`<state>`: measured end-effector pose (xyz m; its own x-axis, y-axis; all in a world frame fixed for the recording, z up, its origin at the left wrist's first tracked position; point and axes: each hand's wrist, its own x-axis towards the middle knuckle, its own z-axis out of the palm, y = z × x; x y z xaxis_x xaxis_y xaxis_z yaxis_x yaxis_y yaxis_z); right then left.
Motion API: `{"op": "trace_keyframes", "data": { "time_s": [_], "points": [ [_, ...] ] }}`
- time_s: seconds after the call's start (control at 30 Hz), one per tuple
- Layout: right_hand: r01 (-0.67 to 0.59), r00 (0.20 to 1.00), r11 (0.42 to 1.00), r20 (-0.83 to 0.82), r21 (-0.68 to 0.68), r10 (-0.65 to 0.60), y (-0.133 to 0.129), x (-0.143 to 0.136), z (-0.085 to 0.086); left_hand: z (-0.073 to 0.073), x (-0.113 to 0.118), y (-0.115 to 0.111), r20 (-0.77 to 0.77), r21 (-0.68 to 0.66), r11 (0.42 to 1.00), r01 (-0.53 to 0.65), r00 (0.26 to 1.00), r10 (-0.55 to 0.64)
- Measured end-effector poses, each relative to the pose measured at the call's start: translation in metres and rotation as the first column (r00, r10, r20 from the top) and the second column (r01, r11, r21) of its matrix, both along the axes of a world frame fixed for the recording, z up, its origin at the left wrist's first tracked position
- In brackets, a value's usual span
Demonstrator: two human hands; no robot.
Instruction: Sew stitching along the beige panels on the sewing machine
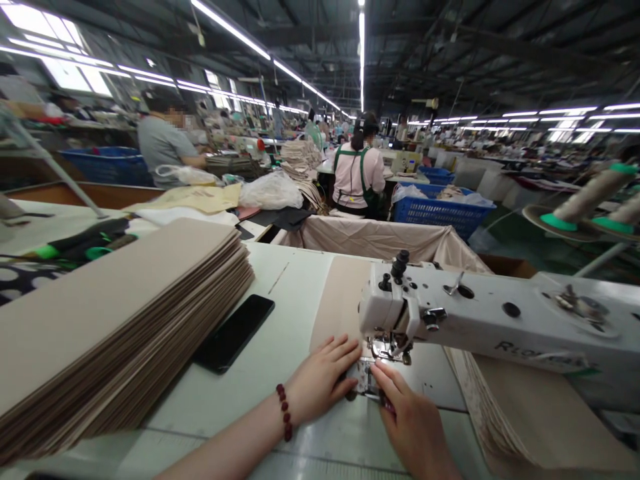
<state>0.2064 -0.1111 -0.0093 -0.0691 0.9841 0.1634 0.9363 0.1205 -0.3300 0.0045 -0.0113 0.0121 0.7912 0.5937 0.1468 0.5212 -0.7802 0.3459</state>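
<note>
My left hand (325,375) lies flat with its fingers spread on a beige fabric panel (336,300), left of the sewing machine's needle area. A bracelet of dark red beads (284,412) circles that wrist. At the front of the needle plate (367,379), just below the presser foot (384,348), are the fingertips of my right hand (407,413). Its fingers are bent and close together, and a small purplish thing (387,403) shows by the thumb, too hidden to name. The white sewing machine (480,310) reaches in from the right. The panel passes behind its head.
A tall stack of beige panels (125,300) stands at left, beside a black phone (235,333). More panels (540,407) lie beneath the machine arm. Past the table edge hangs a cloth-lined bin (370,233). Two co-workers sit ahead, near a blue basket (440,212). Thread cones (590,193) stand right.
</note>
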Motion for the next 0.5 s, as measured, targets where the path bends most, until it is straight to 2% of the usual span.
{"op": "trace_keyframes", "data": {
  "time_s": [0.23, 0.5],
  "points": [
    [-0.018, 1.000, 0.999, -0.017, 0.028, 0.018, 0.0005, 0.0018, -0.0027, -0.0046, 0.0035, 0.0051, 0.022, 0.023, 0.999, -0.047, 0.999, 0.047],
    [-0.018, 1.000, 1.000, -0.020, 0.008, 0.018, 0.0010, 0.0013, -0.0052, -0.0074, 0.0036, 0.0045, 0.029, 0.044, 0.998, -0.050, 0.998, 0.049]
  ]
}}
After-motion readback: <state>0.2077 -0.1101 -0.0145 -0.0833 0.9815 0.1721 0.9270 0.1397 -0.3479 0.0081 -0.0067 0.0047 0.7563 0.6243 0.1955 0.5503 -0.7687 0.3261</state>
